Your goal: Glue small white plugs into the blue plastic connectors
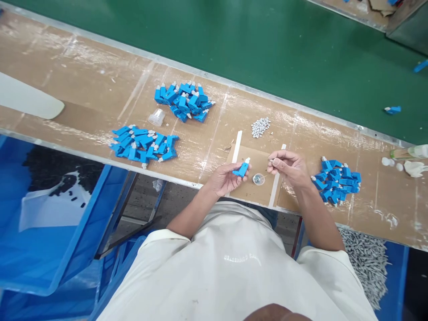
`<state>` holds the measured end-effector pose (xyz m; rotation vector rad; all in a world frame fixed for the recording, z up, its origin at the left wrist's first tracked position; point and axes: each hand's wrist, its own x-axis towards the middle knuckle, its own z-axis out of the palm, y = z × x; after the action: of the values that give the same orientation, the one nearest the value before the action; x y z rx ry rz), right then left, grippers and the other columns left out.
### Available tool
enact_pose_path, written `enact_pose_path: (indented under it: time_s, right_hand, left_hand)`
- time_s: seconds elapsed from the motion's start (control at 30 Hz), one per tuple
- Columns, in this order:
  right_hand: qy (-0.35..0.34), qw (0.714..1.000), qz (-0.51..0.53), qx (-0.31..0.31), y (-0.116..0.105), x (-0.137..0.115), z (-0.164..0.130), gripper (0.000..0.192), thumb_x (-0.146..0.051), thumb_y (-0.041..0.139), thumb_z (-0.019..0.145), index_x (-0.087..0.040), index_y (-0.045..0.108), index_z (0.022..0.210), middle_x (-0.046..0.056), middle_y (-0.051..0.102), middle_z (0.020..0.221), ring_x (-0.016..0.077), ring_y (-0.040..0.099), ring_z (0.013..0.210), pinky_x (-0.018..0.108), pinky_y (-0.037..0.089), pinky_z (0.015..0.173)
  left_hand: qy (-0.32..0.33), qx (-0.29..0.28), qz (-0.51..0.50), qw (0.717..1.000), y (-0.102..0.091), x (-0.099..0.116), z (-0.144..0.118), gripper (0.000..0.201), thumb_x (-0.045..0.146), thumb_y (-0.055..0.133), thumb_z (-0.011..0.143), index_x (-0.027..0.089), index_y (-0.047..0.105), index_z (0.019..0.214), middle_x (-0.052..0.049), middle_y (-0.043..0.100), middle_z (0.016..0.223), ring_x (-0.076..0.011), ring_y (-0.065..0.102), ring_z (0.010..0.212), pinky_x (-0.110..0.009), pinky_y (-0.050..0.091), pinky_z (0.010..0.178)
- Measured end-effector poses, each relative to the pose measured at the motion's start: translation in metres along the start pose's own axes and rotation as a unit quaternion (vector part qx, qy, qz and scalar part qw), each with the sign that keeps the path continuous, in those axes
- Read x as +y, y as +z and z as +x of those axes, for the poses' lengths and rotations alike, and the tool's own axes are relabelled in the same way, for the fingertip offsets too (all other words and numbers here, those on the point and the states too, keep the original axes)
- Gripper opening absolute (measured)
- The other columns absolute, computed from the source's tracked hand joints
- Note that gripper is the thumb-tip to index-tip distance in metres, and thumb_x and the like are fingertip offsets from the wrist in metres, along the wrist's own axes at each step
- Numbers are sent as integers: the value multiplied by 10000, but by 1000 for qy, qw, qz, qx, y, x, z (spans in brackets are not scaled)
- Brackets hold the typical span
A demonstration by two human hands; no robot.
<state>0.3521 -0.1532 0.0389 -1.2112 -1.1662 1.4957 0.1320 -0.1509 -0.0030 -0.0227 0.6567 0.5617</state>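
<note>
My left hand (224, 178) holds a small blue plastic connector with a white cap (242, 168) just above the near edge of the workbench. My right hand (288, 166) is pinched on a thin metal tool whose tip reaches toward a small round dish (258, 179) on the bench between the hands. Both hands hover over a brown cardboard mat (256, 191) bordered by two white strips. A heap of small grey parts (260, 127) lies just beyond the mat.
Three piles of blue connectors lie on the bench: far centre (183, 101), near left (143, 145), right of my right hand (336, 180). A clear cup (156, 117) sits between the left piles. A green conveyor belt (267, 49) runs behind. Blue bins (50, 232) stand below.
</note>
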Motion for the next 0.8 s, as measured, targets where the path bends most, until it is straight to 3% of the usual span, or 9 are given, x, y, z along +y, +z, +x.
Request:
enact_pose_path:
  time_s: [0.27, 0.63, 0.8]
  right_hand:
    - [25, 995, 95, 29, 10, 2, -25, 431, -517, 953, 593, -197, 743, 790, 20, 712, 712, 143, 707, 547, 204, 579, 443]
    - [-10, 995, 76, 65, 21, 5, -35, 396, -574, 862, 730, -214, 717, 813, 4, 677, 706, 138, 703, 580, 210, 598, 466]
    - [21, 989, 120, 82, 23, 8, -35, 393, -527, 928, 650, -207, 734, 771, -6, 703, 673, 123, 703, 538, 178, 590, 458]
  left_hand:
    - [4, 14, 1, 1000, 12, -3, -14, 317, 122, 411, 980, 39, 701, 881, -85, 677, 657, -105, 664, 525, -118, 525, 472]
    - [2, -5, 24, 1000, 16, -8, -18, 259, 131, 543, 933, 32, 717, 1097, -85, 716, 727, -118, 682, 560, -152, 545, 515]
    - [22, -37, 63, 997, 18, -11, -16, 181, 151, 625, 890, 33, 732, 976, -81, 705, 701, -122, 686, 571, -155, 537, 520]
